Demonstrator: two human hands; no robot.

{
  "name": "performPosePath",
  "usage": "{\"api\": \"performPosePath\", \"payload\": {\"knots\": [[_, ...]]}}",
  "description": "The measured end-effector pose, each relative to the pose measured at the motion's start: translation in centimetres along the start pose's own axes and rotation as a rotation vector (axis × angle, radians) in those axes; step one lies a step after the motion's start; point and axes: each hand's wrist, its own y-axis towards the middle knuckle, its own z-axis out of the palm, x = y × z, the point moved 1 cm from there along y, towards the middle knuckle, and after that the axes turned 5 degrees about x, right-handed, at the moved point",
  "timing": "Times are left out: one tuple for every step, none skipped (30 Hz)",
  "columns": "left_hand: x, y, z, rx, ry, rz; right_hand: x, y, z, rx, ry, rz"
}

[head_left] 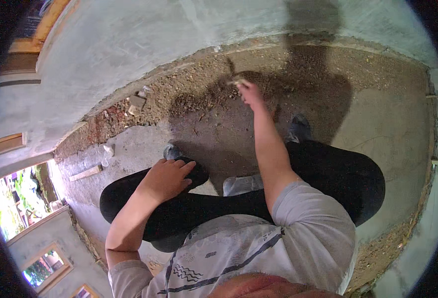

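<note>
Head view: I see my left hand (166,178) lying flat on my left knee (129,191), fingers loosely together. Further right, my right hand (249,92) reaches onto the gravel strip (199,94) by the wall, fingers pinched on a small pale tool (236,81), blurred.

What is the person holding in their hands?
The right hand grips something small and pale over the gravel; too blurred to tell what or where. The left hand only rests on the knee.

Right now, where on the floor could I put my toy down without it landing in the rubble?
The smooth concrete right of the right hand looks bare. Another smooth patch lies past the left hand, bordered by a wooden stick. The gravel strip along the wall is crowded with stones.
</note>
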Motion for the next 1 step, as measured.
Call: {"api": "performPosePath", "payload": {"knots": [[-0.01, 0.15, -0.09, 0.056, 0.006, -0.034, -0.30, 0.35, 2.45, 0.063, -0.137, 0.014]]}}
